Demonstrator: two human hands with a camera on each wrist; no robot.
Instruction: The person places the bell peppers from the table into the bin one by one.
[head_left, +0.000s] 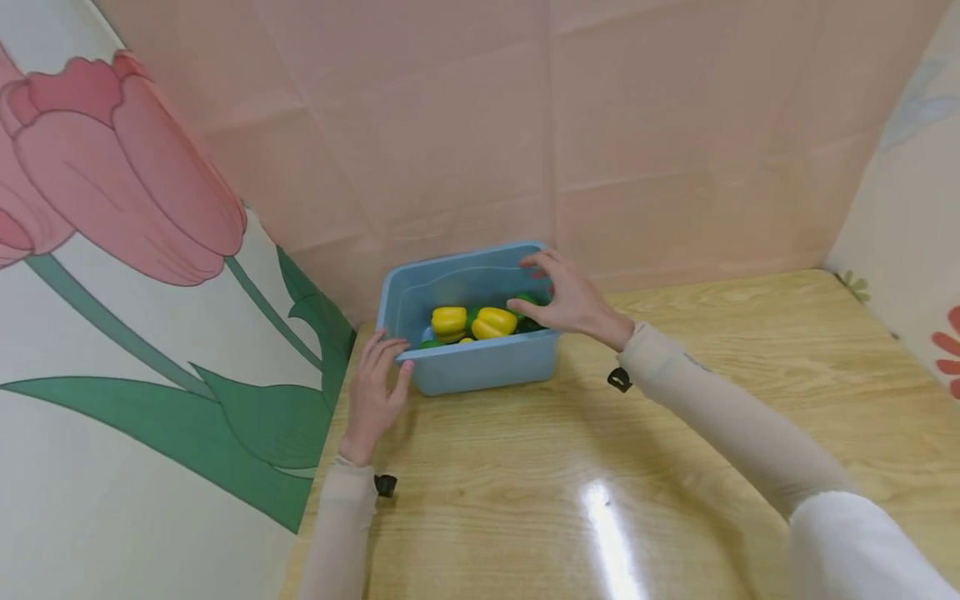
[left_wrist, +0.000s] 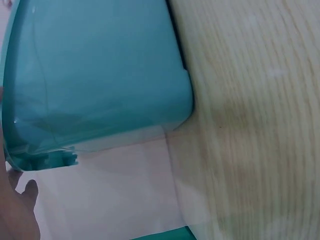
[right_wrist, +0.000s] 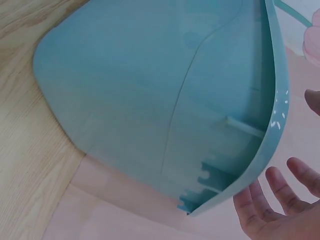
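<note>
A blue bin [head_left: 480,367] sits on a pale wooden counter [head_left: 675,467], pushed into the far left corner against a pink wall [head_left: 600,125] and a side panel printed with a large tulip [head_left: 112,158]. Inside lie yellow peppers [head_left: 480,322] and some green pieces [head_left: 527,298]. The left hand [head_left: 375,392] rests at the bin's near left corner, fingers straight, touching the rim, its grip open. The right hand [head_left: 570,300] hovers over the bin's right rim, fingers spread and relaxed, grip open, holding nothing. The wrist views show the bin's outer walls close up, with fingertips [right_wrist: 280,185] just beside the rim.
</note>
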